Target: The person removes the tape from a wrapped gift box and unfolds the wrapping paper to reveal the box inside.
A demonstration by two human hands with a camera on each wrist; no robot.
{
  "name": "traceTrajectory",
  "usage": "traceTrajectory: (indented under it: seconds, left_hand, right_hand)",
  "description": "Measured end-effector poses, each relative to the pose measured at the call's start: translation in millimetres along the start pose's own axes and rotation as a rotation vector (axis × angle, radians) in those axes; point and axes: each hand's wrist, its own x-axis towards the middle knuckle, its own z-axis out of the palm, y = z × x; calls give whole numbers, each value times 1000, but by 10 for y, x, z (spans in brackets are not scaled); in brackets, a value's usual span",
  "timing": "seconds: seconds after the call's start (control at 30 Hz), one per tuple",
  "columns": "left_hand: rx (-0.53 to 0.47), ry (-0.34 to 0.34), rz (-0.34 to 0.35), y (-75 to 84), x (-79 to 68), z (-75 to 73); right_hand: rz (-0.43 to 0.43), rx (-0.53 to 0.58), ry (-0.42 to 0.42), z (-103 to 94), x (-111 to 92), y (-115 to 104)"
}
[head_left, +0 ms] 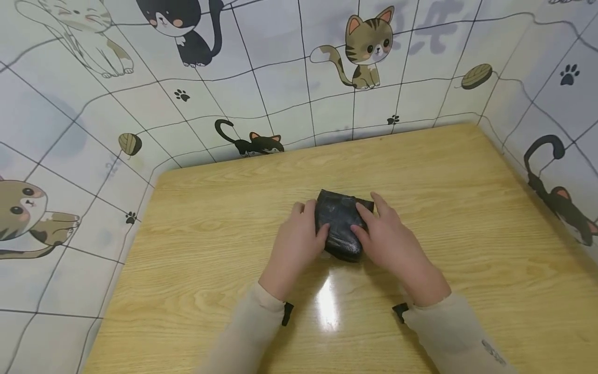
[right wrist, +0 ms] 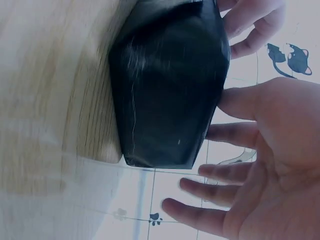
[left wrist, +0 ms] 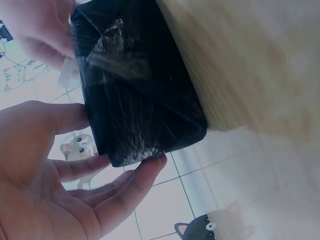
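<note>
A black plastic-wrapped package (head_left: 343, 223) lies on the wooden table, its wrapping creased and shiny. In the left wrist view, clear tape runs across the package (left wrist: 140, 90). My left hand (head_left: 296, 241) grips its left side, thumb on the upper face and fingers round the edge. On the opposite side, my right hand (head_left: 392, 239) holds it with the thumb and index finger. The other fingers of the right hand (right wrist: 260, 175) are spread apart from the package (right wrist: 167, 95) in the right wrist view. What the wrapping contains is hidden.
The wooden table (head_left: 224, 234) extends around both hands. Behind it and at both sides stand pale walls (head_left: 280, 67) with a grid and cartoon cats. A black strap end (head_left: 287, 314) sticks out at the left cuff, and another black piece (head_left: 400, 311) at the right.
</note>
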Motion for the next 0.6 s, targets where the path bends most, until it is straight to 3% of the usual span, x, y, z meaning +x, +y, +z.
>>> traceTrajectory:
  seconds: [0.13, 0.27, 0.37, 0.43, 0.5, 0.6]
  left_hand:
    - [45, 34, -11, 86, -157, 17]
    - [135, 72, -20, 190, -263, -8]
    - [284, 180, 24, 228, -237, -54]
    - [370, 239, 95, 225, -136, -95]
    - [410, 220, 197, 207, 17, -132]
    - [418, 71, 336, 157, 253, -148]
  right_hand:
    - [-115, -35, 49, -30, -40, -60]
    - [-161, -59, -2, -65, -47, -110]
    - [-163, -74, -47, -92, -40, -122]
    - [-155, -77, -77, -113, -29, -126]
    - [-144, -89, -110, -130, -10, -127]
    - [-127, -96, -165, -143, 22, -127]
